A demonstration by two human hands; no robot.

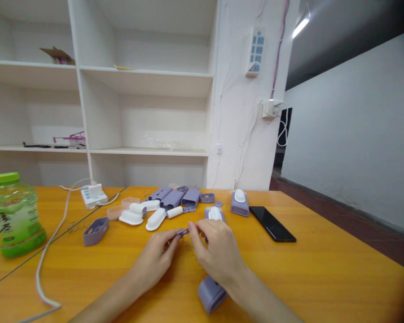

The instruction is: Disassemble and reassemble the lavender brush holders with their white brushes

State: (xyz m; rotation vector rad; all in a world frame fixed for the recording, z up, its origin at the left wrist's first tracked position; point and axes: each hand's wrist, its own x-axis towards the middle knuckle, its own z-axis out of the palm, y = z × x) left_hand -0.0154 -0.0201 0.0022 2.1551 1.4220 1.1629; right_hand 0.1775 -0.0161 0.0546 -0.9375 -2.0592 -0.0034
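Between the fingertips of both hands is a small flat purple plastic piece [182,233]. My left hand [160,251] pinches its left end, and my right hand [215,244] grips the other end, its fingers partly hiding it. Under my right wrist lies a purple plastic housing [210,294], partly covered. Just behind my right hand stands a purple case with a white oval top [214,213]. Left of my hands sits an open purple shell [96,231]. Beyond them are white oval parts [155,220], a white cylinder [174,212] and several purple sleeves [172,198].
A black phone [272,223] lies at the right, beside another purple case with a white top [239,202]. At the left stand a green-capped bottle [15,220] and a power strip [93,196] with a white cable [42,264]. White shelves [144,80] rise behind the table.
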